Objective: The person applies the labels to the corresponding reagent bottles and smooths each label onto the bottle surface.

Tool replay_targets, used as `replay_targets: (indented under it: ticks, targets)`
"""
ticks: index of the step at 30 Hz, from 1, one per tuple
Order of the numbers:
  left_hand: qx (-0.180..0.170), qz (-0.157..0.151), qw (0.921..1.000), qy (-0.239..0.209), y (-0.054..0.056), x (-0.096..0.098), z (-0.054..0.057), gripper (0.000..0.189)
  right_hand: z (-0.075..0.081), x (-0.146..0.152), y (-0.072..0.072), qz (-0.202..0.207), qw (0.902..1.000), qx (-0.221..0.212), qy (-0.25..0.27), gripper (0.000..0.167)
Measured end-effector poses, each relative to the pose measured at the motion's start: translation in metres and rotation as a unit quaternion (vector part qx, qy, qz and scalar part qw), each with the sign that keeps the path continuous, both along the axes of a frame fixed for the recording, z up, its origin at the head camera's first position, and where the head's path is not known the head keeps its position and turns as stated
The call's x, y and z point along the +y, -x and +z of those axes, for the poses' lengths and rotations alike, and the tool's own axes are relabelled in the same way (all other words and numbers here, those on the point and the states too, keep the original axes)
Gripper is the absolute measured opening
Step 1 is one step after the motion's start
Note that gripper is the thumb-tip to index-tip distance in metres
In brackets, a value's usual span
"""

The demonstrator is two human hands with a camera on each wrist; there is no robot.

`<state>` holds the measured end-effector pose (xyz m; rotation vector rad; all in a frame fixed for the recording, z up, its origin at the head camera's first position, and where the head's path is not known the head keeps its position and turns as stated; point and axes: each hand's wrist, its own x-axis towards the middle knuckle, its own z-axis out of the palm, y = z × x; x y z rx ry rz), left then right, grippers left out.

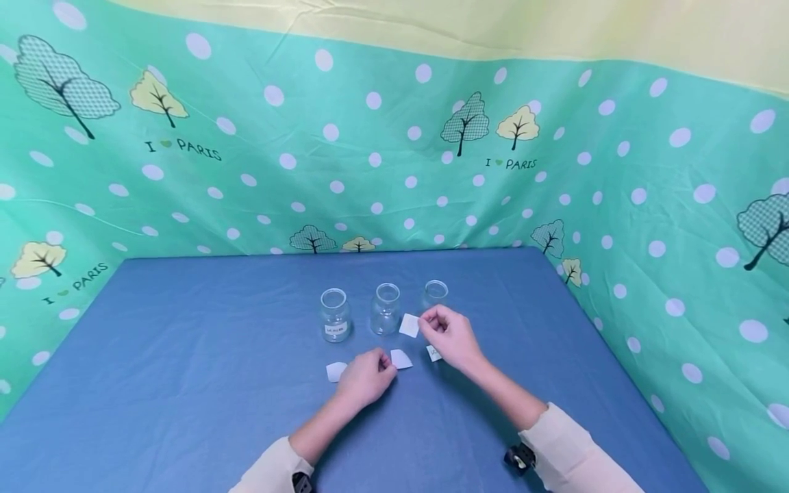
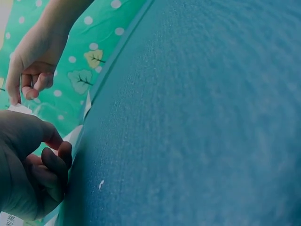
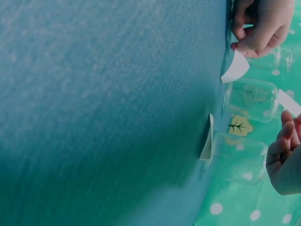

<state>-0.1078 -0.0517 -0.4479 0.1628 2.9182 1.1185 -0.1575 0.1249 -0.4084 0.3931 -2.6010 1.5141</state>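
My right hand (image 1: 451, 335) pinches a small white paper label (image 1: 409, 325) by its edge, raised in front of the gap between the middle glass jar (image 1: 386, 318) and the right glass jar (image 1: 435, 291). Low at the table, the left hand (image 1: 368, 376) has its thumb and forefinger on the corner of a second white paper piece (image 3: 235, 67), whose outer edge is rounded. The left glass jar (image 1: 335, 308) stands upright and lidless, with a printed label (image 1: 336, 330) on its front. The right hand partly hides the right jar.
Another white paper piece (image 1: 335, 372) lies left of the left hand. A printed label (image 1: 434, 353), slightly curled, lies beneath the right hand. Blue cloth (image 1: 185, 356) covers the table. A green dotted curtain (image 1: 382, 157) hangs behind and at the sides.
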Motion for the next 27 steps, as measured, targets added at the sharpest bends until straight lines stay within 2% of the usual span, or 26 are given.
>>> replay_targets:
  ticks: [16,22,27]
  targets:
    - [0.030,0.002,0.9993,0.022,-0.0014,-0.0028,-0.0026,0.007,-0.0029,-0.0011,-0.0005,0.002,1.0000,0.005,-0.006,0.005]
    - [0.025,0.007,0.9995,0.019,0.0004,-0.0047,-0.0032,0.007,-0.0039,-0.0015,0.0000,0.007,0.9999,0.005,-0.012,0.004]
    - [0.032,-0.001,0.9994,0.009,0.0017,-0.0062,-0.0032,0.007,-0.0039,-0.0018,0.0001,0.008,0.9999,0.007,-0.013,0.004]
